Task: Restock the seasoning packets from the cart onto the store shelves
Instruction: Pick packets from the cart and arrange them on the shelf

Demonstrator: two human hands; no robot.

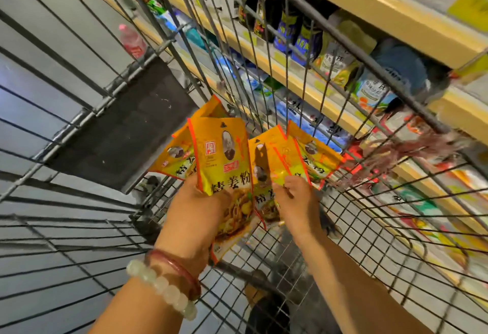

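Fingers of left hand (200, 209) and right hand (295, 199) clamp fanned yellow plastic seasoning packets (224, 157) above grey wire cart (343, 228); square stack w/ thumbs before shelving.

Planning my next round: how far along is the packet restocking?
Done: can't tell. In hand: left hand and right hand both hold fanned yellow seasoning packets over the grey wire cart. Left: placing them on the tan store shelves.
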